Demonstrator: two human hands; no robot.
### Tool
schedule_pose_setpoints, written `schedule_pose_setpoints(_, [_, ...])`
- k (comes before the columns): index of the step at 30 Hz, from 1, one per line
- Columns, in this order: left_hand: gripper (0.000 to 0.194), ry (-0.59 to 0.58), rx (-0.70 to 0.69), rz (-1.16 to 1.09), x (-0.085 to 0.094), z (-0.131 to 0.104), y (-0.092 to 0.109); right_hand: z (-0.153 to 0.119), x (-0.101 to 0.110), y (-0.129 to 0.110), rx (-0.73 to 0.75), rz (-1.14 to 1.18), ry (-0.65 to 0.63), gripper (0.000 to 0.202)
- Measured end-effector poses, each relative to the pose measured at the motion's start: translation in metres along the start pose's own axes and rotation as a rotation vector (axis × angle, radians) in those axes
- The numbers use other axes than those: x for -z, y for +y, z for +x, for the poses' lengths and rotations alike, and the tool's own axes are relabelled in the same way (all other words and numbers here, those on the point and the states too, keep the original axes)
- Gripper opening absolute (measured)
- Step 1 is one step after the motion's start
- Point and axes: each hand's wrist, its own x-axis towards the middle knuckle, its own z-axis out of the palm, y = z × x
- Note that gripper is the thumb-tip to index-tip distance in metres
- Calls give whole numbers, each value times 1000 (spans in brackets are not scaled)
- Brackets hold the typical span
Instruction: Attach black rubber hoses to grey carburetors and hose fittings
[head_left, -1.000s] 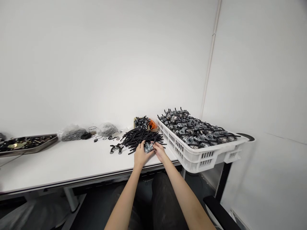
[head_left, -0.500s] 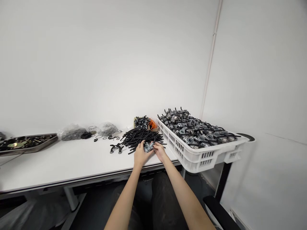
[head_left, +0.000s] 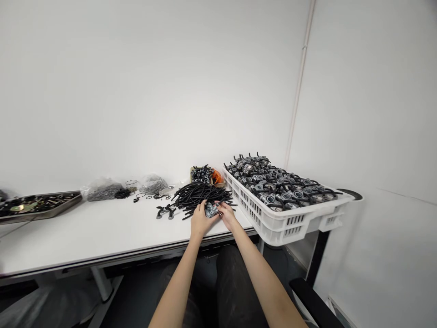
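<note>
Grey cast metal is what the small part [head_left: 211,210] appears to be made of, with black fittings on it; it is held between both hands just above the near edge of the white table [head_left: 102,232]. The left hand [head_left: 200,221] is closed around its left side and the right hand [head_left: 228,215] is closed on its right side, fingers pinched at the top. Directly behind it a heap of black hose pieces [head_left: 201,196] is spread on the table, and to the right a white slotted crate [head_left: 290,218] is filled with many similar parts. Two small black clips [head_left: 165,211] lie to the left of the heap, and a dark tray [head_left: 37,205] of hardware sits at the far left.

The part is judged to be rigid, fairly heavy for its bulk and not fragile, though its uneven shape could let it turn in the fingers. A grip on the solid body is judged safest, not on the thin protruding fittings. The hose pieces look soft and bendable.
</note>
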Motion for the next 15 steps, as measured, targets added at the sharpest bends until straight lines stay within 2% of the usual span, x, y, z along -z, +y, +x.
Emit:
schedule_pose_setpoints(3, [75,1,-7,2,1,0,1,-1,-1,-1,5,2,6,32])
schedule_pose_setpoints(9, [74,3,-4,7,1,-1,2,-1,-2,0,-20,-34,-6,25])
schedule_pose_setpoints(15, [73,0,-5,9,2,-1,3,1,2,1,-74,-49,1,33])
